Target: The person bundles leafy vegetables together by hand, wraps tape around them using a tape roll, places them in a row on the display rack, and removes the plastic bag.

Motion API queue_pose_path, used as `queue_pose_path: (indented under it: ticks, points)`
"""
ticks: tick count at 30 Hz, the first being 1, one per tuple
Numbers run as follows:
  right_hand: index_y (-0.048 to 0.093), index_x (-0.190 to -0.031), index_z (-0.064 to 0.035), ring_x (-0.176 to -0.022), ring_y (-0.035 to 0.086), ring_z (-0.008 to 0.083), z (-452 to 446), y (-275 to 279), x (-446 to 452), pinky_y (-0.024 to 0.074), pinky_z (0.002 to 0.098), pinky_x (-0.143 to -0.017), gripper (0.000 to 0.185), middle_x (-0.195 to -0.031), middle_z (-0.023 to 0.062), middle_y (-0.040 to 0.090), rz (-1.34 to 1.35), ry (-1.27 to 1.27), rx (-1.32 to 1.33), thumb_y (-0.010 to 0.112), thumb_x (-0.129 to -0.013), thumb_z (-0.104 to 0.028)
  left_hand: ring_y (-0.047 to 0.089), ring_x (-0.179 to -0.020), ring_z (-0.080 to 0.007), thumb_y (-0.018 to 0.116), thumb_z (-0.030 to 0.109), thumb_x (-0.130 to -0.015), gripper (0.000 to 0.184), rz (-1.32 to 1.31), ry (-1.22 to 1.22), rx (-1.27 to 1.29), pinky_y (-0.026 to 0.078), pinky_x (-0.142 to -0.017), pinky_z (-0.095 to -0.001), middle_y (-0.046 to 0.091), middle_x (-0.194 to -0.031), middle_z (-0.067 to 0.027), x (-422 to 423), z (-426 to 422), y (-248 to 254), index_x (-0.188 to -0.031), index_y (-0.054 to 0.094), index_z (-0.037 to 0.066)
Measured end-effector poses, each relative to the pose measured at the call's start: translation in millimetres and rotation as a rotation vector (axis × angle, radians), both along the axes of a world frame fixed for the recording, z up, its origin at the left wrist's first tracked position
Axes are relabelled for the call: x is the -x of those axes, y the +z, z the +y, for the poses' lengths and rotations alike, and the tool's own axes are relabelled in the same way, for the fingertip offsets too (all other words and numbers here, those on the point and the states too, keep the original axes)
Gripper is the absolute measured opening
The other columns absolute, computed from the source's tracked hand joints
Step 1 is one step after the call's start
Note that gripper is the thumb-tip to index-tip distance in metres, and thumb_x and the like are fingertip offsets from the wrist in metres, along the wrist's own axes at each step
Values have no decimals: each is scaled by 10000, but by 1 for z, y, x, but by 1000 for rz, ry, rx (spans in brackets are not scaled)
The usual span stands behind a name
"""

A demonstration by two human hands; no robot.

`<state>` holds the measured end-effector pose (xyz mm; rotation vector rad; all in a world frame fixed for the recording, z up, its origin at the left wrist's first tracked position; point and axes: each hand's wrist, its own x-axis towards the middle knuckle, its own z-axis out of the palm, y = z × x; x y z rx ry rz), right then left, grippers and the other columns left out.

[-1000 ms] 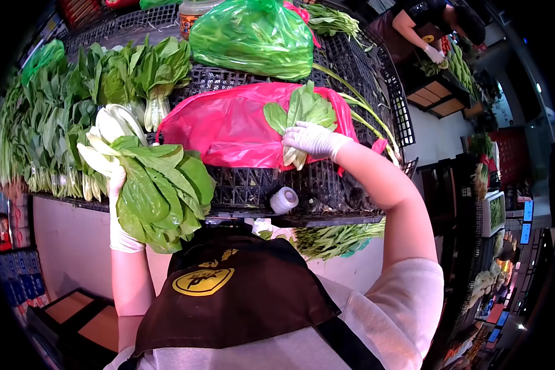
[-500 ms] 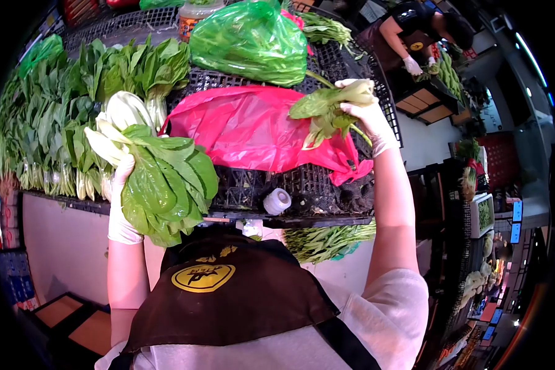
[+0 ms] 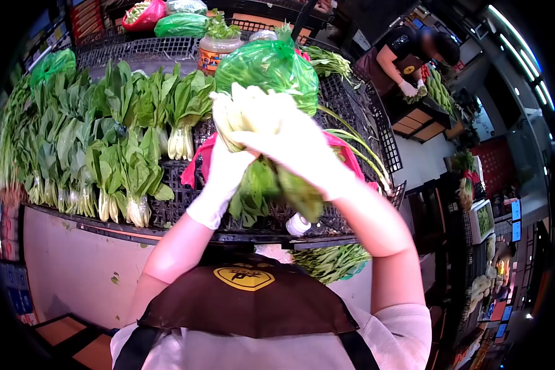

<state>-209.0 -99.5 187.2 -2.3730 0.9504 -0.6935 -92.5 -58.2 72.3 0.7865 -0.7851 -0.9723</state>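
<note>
A bunch of leafy greens [image 3: 250,191] hangs above the rack, its thick white stems up and its leaves down. My left hand [image 3: 228,176], in a white glove, is closed around the bunch from the left. From the right, my gloved right hand [image 3: 299,145] grips the greens near the stems; motion smears its fingers. Some blurred leaves dangle under it. Behind both hands lies a pink plastic bag [image 3: 201,154], mostly covered. A white roll [image 3: 298,224], perhaps of tape, stands at the rack's front edge.
Upright rows of leafy greens [image 3: 74,135] fill the left of the black rack [image 3: 172,203]. A full green plastic bag [image 3: 271,68] and a jar [image 3: 219,52] stand behind. Long stalks [image 3: 367,157] lie at right. A co-worker [image 3: 407,55] handles vegetables at another stand.
My right hand has swung left and joined my left hand on the greens. My left hand has moved right, bringing its bunch over the pink bag. The view has shifted slightly.
</note>
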Motion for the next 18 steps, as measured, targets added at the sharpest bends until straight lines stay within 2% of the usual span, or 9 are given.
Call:
queue_pose_path:
  ticks: [1, 2, 3, 8, 11, 12, 14, 17, 18]
  points:
    - [425, -1307, 22, -1184, 516, 301, 6, -10, -17, 408, 348, -997, 878, -1296, 199, 511, -19, -101, -150, 790, -677, -468, 499, -1184, -182, 700, 37, -802, 685, -29, 33, -21, 407, -1006, -318, 508, -1302, -84, 0, -5, -13, -1387, 344, 23]
    - [405, -1310, 23, -1177, 506, 316, 7, -23, -28, 413, 356, -989, 899, -1277, 215, 491, -64, -104, -10, 802, -665, -461, 491, -1200, -183, 697, 40, -805, 700, -16, 34, -45, 401, -1012, -317, 482, -1336, -77, -6, -9, -19, -1401, 329, 41]
    - [413, -1292, 30, -1171, 492, 324, 11, -30, -36, 398, 369, -998, 863, -1267, 214, 469, -130, -136, -75, 789, -685, -456, 489, -1203, -182, 695, 42, -806, 699, -17, 41, -52, 399, -1014, -317, 479, -1340, -77, -10, -8, -27, -1401, 328, 42]
    - [396, -1296, 17, -1171, 474, 316, 12, -80, -54, 373, 381, -1019, 752, -1260, 198, 464, -149, -255, 316, 751, -748, -356, 455, -1242, -191, 696, 67, -807, 721, 10, -25, -65, 365, -1041, -325, 461, -1360, -79, -27, 0, -37, -1415, 311, 37]
    - [352, -1328, 27, -1235, 439, 249, 8, -79, -57, 351, 350, -1044, 713, -1317, 167, 444, -668, 18, -411, 731, -791, -249, 443, -1254, -201, 684, 79, -806, 748, -95, -167, -218, 350, -1053, -334, 449, -1368, -99, -44, 10, -27, -1435, 282, 30]
    - [336, -1337, 33, -1269, 401, 209, 5, -83, -56, 333, 336, -1060, 686, -1334, 146, 437, -719, 36, -525, 714, -807, -185, 437, -1258, -201, 677, 123, -817, 750, -24, -297, -200, 342, -1058, -333, 444, -1370, -101, -55, 12, -32, -1442, 272, 31]
    - [332, -1340, 35, -1266, 409, 215, 4, -86, -55, 334, 337, -1058, 700, -1329, 151, 442, -723, -5, -536, 717, -803, -198, 493, -1196, -202, 628, 305, -865, 707, 214, -551, -84, 399, -1020, -349, 480, -1333, -113, -64, 19, -27, -1420, 315, -2]
    - [325, -1338, 43, -1259, 419, 234, 10, -94, -59, 333, 347, -1056, 762, -1319, 162, 448, -696, -101, -448, 746, -776, -253, 361, -1314, -222, 616, 379, -870, 803, 181, -548, -215, 283, -1094, -339, 368, -1430, -115, -62, 17, -41, -1463, 224, 5]
    - [322, -1343, 44, -1259, 422, 253, 11, -104, -62, 334, 359, -1057, 805, -1320, 178, 446, -655, -163, -403, 753, -761, -308, 309, -1348, -240, 619, 449, -864, 866, -34, -440, -175, 245, -1114, -350, 324, -1461, -126, -58, 19, -43, -1463, 205, -20]
